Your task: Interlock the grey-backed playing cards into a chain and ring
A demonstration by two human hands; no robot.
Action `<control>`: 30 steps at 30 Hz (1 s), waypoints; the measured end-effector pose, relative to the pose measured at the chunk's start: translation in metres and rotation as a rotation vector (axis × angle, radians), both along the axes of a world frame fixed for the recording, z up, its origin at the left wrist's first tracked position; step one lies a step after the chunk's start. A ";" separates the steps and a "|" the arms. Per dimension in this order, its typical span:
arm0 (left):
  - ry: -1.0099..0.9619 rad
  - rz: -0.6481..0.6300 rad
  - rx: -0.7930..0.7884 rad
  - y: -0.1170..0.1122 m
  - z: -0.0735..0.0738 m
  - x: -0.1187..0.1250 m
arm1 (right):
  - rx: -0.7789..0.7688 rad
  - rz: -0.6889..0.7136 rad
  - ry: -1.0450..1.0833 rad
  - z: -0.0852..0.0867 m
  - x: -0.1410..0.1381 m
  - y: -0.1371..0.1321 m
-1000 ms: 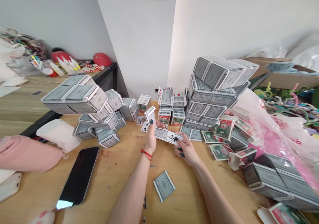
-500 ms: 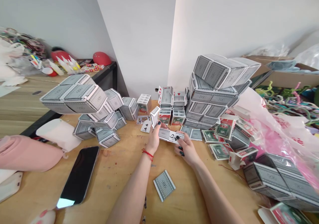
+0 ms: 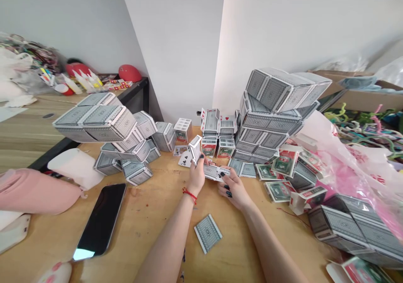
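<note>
My left hand (image 3: 197, 174) is closed on folded playing cards (image 3: 195, 148), one part standing up above the thumb. Between both hands lies a patterned card piece (image 3: 210, 172), its black-and-white end pinched by my right hand (image 3: 233, 186), the dark-nailed index finger resting on top. Whether the two pieces are joined I cannot tell. A squarish folded card (image 3: 208, 233) lies back up on the table between my forearms. Just beyond my left hand are loose face-up cards (image 3: 185, 158). More card backs (image 3: 242, 168) lie past my right hand.
Stacked blocks of folded cards stand on the left (image 3: 94, 121) and, taller, on the right (image 3: 267, 119). Small card boxes (image 3: 278, 190) lie scattered at right beside a pink plastic bag (image 3: 349, 161). A phone (image 3: 100, 220) rests at left near a pink roll (image 3: 37, 190).
The card piece between my hands has tilted and shows less of its face, and my hands are slightly closer together. The whole view has shifted a little.
</note>
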State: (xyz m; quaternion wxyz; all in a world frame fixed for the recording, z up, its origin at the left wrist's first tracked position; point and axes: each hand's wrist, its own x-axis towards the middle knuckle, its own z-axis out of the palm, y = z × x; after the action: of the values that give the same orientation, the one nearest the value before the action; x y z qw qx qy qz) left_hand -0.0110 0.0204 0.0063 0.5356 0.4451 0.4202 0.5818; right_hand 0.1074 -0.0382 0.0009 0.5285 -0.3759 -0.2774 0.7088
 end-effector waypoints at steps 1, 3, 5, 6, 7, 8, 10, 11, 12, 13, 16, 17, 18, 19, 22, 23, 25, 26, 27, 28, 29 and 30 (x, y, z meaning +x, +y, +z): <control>0.009 -0.002 0.006 -0.001 0.001 0.000 | 0.004 -0.003 -0.014 0.000 -0.001 0.000; 0.026 -0.001 0.014 -0.002 0.003 0.001 | 0.012 -0.005 -0.037 0.000 -0.002 0.001; 0.042 0.010 0.013 -0.003 0.004 0.001 | 0.025 -0.004 -0.053 0.000 -0.003 0.001; 0.046 0.017 0.008 -0.003 0.004 0.002 | 0.032 -0.004 -0.061 0.000 -0.003 0.001; 0.047 0.023 0.001 -0.003 0.004 0.002 | 0.038 -0.004 -0.069 -0.001 -0.003 0.001; 0.045 0.030 -0.006 -0.002 0.002 0.002 | 0.044 -0.005 -0.079 -0.001 -0.003 0.001; 0.033 0.030 -0.021 -0.001 -0.001 0.003 | 0.052 -0.009 -0.097 -0.003 -0.003 0.001; 0.024 0.025 -0.026 -0.001 -0.003 0.003 | 0.056 -0.010 -0.107 -0.004 -0.003 0.001; 0.016 0.019 -0.028 0.000 -0.005 0.003 | 0.060 -0.011 -0.117 -0.005 -0.003 0.001; 0.009 0.016 -0.027 0.000 -0.006 0.003 | 0.067 -0.011 -0.129 -0.006 -0.003 0.002; 0.014 0.014 -0.015 -0.001 -0.008 0.003 | 0.088 -0.013 -0.160 -0.006 -0.003 0.002; 0.024 0.016 -0.010 -0.001 -0.008 0.004 | 0.092 -0.013 -0.166 -0.006 -0.003 0.002; 0.036 0.021 -0.007 -0.001 -0.008 0.004 | 0.094 -0.012 -0.169 -0.006 -0.003 0.001; 0.051 0.027 -0.004 -0.001 -0.008 0.004 | 0.094 -0.010 -0.171 -0.006 -0.003 0.001; 0.092 0.051 0.010 -0.002 -0.010 0.005 | 0.086 -0.011 -0.181 -0.005 -0.003 0.001; 0.102 0.052 0.014 -0.002 -0.010 0.005 | 0.084 -0.013 -0.187 -0.004 -0.002 0.001; 0.110 0.041 0.019 -0.001 -0.011 0.005 | 0.084 -0.017 -0.197 -0.004 -0.002 0.001; 0.109 0.031 0.019 -0.001 -0.011 0.005 | 0.085 -0.018 -0.201 -0.004 -0.003 0.001; 0.104 0.023 0.018 -0.001 -0.011 0.005 | 0.086 -0.020 -0.205 -0.004 -0.003 0.001; 0.098 0.019 0.013 -0.001 -0.011 0.005 | 0.086 -0.023 -0.209 -0.003 -0.003 0.001; 0.089 0.019 0.007 -0.001 -0.010 0.005 | 0.085 -0.025 -0.216 -0.003 -0.003 0.002; 0.080 0.018 0.000 -0.002 -0.010 0.005 | 0.083 -0.026 -0.227 -0.003 -0.003 0.002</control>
State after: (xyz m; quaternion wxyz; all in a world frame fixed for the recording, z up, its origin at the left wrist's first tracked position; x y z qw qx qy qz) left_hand -0.0059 0.0186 -0.0033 0.5132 0.4642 0.4454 0.5681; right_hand 0.1044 -0.0362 -0.0017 0.5179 -0.4351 -0.3599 0.6427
